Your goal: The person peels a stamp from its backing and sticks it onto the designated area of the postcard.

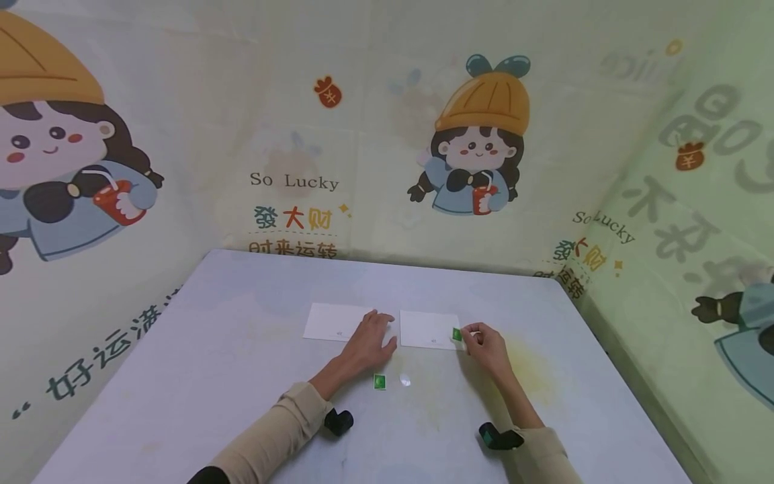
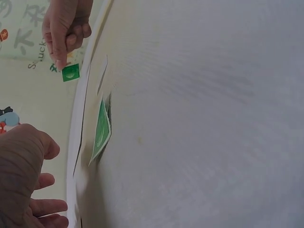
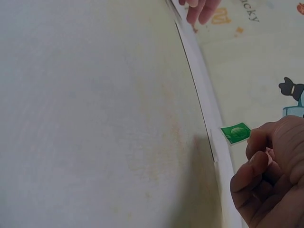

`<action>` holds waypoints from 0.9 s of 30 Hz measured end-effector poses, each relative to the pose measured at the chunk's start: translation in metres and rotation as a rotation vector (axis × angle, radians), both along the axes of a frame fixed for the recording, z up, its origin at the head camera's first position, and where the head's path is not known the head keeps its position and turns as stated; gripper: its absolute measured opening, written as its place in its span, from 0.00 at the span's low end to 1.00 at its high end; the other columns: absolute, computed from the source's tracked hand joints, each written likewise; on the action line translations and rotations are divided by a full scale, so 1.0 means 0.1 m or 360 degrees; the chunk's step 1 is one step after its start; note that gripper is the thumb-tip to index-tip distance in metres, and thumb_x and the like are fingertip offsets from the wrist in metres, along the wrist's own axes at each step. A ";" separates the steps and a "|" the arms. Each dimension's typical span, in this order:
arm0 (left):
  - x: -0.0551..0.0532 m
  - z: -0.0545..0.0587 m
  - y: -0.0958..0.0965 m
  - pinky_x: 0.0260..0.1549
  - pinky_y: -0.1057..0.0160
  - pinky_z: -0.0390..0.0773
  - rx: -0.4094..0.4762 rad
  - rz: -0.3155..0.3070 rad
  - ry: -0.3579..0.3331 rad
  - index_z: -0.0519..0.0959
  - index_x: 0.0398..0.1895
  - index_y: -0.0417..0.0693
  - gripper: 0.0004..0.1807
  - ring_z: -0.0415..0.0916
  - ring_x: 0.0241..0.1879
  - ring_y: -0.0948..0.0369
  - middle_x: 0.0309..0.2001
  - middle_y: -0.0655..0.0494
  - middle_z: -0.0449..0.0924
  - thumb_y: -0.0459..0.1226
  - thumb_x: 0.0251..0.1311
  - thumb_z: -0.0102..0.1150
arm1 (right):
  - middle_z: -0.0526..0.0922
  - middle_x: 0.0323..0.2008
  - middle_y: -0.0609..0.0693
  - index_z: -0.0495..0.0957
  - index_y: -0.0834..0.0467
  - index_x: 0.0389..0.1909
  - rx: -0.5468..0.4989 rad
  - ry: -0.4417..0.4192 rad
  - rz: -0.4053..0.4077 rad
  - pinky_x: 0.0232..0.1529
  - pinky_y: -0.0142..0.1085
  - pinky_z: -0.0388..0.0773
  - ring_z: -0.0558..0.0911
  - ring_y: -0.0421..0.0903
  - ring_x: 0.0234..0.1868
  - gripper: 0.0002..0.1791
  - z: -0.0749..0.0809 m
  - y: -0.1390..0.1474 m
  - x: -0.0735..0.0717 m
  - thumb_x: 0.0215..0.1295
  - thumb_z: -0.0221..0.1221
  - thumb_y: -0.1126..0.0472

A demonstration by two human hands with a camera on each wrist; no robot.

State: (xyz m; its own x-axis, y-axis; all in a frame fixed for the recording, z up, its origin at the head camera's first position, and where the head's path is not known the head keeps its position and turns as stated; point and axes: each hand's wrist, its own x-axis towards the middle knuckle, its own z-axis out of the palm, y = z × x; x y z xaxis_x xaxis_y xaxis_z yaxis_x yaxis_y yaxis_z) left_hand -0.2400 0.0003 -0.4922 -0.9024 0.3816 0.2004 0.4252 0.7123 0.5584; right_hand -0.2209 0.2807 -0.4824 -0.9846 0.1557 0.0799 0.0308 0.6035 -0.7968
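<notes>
Two white rectangular paper pieces, like envelopes or cards, lie side by side: the left paper (image 1: 326, 321) and the right paper (image 1: 426, 328). My right hand (image 1: 488, 349) pinches a small green stamp (image 1: 457, 334) between thumb and index finger, at the right paper's right edge. In the right wrist view the stamp (image 3: 235, 133) shows a pale border. Over the right end of the left paper is my left hand (image 1: 369, 341), fingers loosely spread and holding nothing. A second green stamp (image 1: 379, 382) lies on the table below it, one edge raised in the left wrist view.
A small shiny whitish piece (image 1: 405, 380) lies right of the loose stamp. Black wrist devices sit at the left cuff (image 1: 338, 422) and right cuff (image 1: 500, 437). The white table (image 1: 242, 376) meets printed cloth walls (image 1: 375, 134) at its back and right.
</notes>
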 end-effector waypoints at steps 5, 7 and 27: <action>-0.03 -0.02 0.04 0.73 0.46 0.60 -0.0020 -0.0017 -0.0005 0.72 0.66 0.38 0.25 0.58 0.75 0.43 0.66 0.41 0.74 0.43 0.71 0.56 | 0.73 0.19 0.48 0.79 0.65 0.46 0.0000 -0.0004 -0.0010 0.20 0.32 0.61 0.67 0.42 0.20 0.11 0.00 -0.01 -0.05 0.74 0.59 0.59; -0.04 -0.02 0.06 0.73 0.46 0.60 -0.0047 -0.0015 -0.0011 0.72 0.67 0.39 0.26 0.57 0.76 0.43 0.67 0.41 0.73 0.44 0.72 0.55 | 0.74 0.20 0.49 0.79 0.65 0.46 0.0006 -0.0025 -0.0030 0.21 0.32 0.63 0.68 0.43 0.21 0.12 0.00 -0.01 -0.08 0.74 0.59 0.59; -0.09 -0.06 0.19 0.73 0.48 0.60 -0.0181 -0.0023 -0.0049 0.69 0.71 0.43 0.29 0.58 0.76 0.47 0.73 0.42 0.67 0.48 0.73 0.55 | 0.77 0.24 0.52 0.79 0.66 0.47 0.0086 -0.0096 -0.0107 0.25 0.34 0.67 0.72 0.45 0.24 0.12 -0.08 0.03 -0.30 0.74 0.58 0.60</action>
State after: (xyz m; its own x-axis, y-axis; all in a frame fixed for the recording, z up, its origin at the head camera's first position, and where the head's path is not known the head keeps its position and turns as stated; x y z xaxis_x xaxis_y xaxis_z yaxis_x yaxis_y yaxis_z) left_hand -0.2495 0.0197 -0.4981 -0.9016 0.4134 0.1275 0.4199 0.7655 0.4875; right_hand -0.2507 0.2841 -0.4903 -0.9754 0.2185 0.0306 0.1197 0.6407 -0.7584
